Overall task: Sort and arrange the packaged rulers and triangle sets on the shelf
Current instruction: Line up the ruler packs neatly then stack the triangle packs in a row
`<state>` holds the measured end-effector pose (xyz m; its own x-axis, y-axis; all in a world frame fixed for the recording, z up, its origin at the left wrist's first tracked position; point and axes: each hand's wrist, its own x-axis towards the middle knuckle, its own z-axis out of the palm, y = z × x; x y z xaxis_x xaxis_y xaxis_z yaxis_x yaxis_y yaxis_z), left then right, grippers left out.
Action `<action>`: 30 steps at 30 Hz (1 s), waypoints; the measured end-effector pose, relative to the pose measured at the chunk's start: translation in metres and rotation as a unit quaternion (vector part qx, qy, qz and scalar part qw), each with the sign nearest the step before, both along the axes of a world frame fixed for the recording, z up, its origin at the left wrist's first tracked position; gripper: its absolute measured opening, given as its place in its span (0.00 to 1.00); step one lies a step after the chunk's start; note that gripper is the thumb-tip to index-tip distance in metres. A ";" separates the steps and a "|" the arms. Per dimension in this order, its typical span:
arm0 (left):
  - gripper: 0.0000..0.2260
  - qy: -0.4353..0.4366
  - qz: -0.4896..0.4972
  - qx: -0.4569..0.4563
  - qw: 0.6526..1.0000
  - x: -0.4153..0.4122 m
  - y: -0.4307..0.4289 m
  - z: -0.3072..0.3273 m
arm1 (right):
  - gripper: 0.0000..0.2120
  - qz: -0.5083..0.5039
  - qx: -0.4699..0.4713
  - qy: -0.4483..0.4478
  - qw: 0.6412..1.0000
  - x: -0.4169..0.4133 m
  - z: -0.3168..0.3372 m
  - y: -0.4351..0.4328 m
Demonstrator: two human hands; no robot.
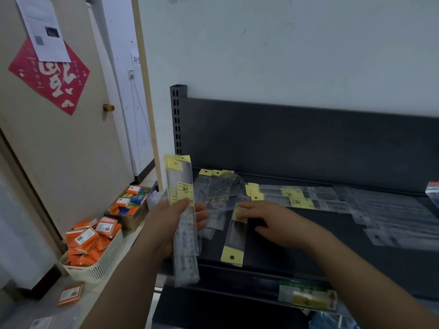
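Rulers (183, 217) in clear sleeves with yellow header cards: a stack held upright at the left front corner of the shelf (356, 245), yellow ends up, lower ends hanging past the shelf's front edge. Left hand (173, 224) grips this stack around its middle, thumb across the front, fingers behind.

One ruler pack (237, 231) lies flat on the shelf just right of the stack, running front to back, yellow end with punched hole toward the front edge. Right hand (273, 222) rests palm down over its far end, fingers spread and flat on the label; not clearly closed on it.

Behind both hands, toward the shelf's back panel: a loose heap of packs (218, 186), overlapping at angles. Right of the heap, two long packs (297, 198) lie crosswise with yellow labels. Further right along the shelf, more clear packs (392, 217), blurred, contents not readable.

Left of the shelf, on the floor: a white basket (99, 262) of orange packets, and a cardboard box (129, 207) behind it.
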<state>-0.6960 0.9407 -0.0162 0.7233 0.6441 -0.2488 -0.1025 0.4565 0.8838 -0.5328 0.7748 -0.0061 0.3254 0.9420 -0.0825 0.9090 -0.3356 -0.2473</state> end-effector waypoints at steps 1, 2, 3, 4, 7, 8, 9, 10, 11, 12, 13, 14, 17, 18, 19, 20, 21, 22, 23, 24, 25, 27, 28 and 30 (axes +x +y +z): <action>0.15 0.000 -0.002 -0.004 1.000 0.000 0.000 0.000 | 0.27 0.018 -0.029 -0.022 0.999 0.003 0.001 0.004; 0.15 -0.001 -0.003 -0.008 1.000 0.000 -0.001 0.001 | 0.27 0.038 -0.059 -0.042 0.997 0.005 0.003 0.009; 0.15 -0.002 -0.004 -0.011 1.000 0.001 -0.001 0.002 | 0.26 0.055 -0.085 -0.058 0.993 0.006 0.006 0.014; 0.15 -0.003 -0.005 -0.015 1.000 0.001 -0.002 0.002 | 0.25 0.067 -0.105 -0.065 0.990 0.007 0.010 0.018; 0.16 -0.006 -0.004 -0.029 1.000 0.000 -0.003 0.001 | 0.24 0.074 -0.123 -0.066 0.987 0.012 0.017 0.031; 0.16 -0.008 -0.006 -0.033 0.999 0.000 -0.004 0.001 | 0.24 0.071 -0.127 -0.062 0.987 0.014 0.018 0.034; 0.15 -0.009 -0.007 -0.036 0.999 -0.001 -0.004 0.002 | 0.24 0.066 -0.133 -0.054 0.987 0.016 0.019 0.038; 0.14 -0.008 -0.008 -0.037 0.999 -0.001 -0.004 0.002 | 0.24 0.064 -0.139 -0.044 0.987 0.018 0.020 0.040; 0.13 -0.005 -0.007 -0.038 0.999 -0.002 -0.004 0.003 | 0.24 0.063 -0.142 -0.034 0.987 0.020 0.021 0.043; 0.12 -0.002 -0.006 -0.039 0.999 -0.003 -0.003 0.004 | 0.23 0.063 -0.143 -0.026 0.987 0.022 0.022 0.045; 0.11 0.001 -0.005 -0.042 0.999 -0.003 -0.002 0.005 | 0.22 0.065 -0.144 -0.022 0.987 0.023 0.023 0.046; 0.11 0.002 -0.003 -0.045 0.999 -0.004 -0.002 0.005 | 0.21 0.070 -0.147 -0.021 0.986 0.023 0.024 0.048; 0.11 -0.001 0.005 -0.059 0.998 -0.004 -0.001 0.004 | 0.19 0.093 -0.157 -0.034 0.983 0.025 0.027 0.051; 0.11 0.000 0.007 -0.064 0.998 -0.004 -0.001 0.003 | 0.19 0.100 -0.162 -0.037 0.981 0.025 0.028 0.052; 0.11 0.003 0.010 -0.066 0.998 -0.003 -0.001 0.003 | 0.18 0.106 -0.169 -0.039 0.979 0.025 0.029 0.053; 0.11 0.004 0.012 -0.067 0.998 -0.003 -0.001 0.003 | 0.17 0.111 -0.173 -0.038 0.978 0.026 0.029 0.054; 0.11 0.005 0.013 -0.068 0.998 -0.003 0.000 0.003 | 0.16 0.118 -0.178 -0.038 0.976 0.026 0.030 0.054; 0.11 0.006 0.014 -0.071 0.997 -0.003 0.000 0.003 | 0.17 0.128 -0.181 -0.039 0.974 0.027 0.030 0.054; 0.12 0.008 0.017 -0.072 0.997 -0.003 0.000 0.004 | 0.20 0.139 -0.186 -0.042 0.972 0.026 0.030 0.054; 0.12 0.009 0.019 -0.075 0.997 -0.004 0.000 0.004 | 0.23 0.152 -0.194 -0.048 0.968 0.026 0.031 0.053; 0.12 0.009 0.022 -0.079 0.997 -0.004 -0.001 0.005 | 0.24 0.168 -0.201 -0.059 0.963 0.025 0.032 0.052; 0.11 0.009 0.029 -0.087 0.996 -0.006 -0.002 0.008 | 0.21 0.207 -0.207 -0.095 0.951 0.024 0.033 0.053; 0.11 0.009 0.034 -0.086 0.996 -0.006 -0.002 0.009 | 0.19 0.226 -0.210 -0.116 0.944 0.024 0.033 0.054; 0.11 0.004 0.042 -0.088 0.995 -0.007 -0.003 0.010 | 0.17 0.255 -0.215 -0.140 0.932 0.023 0.034 0.057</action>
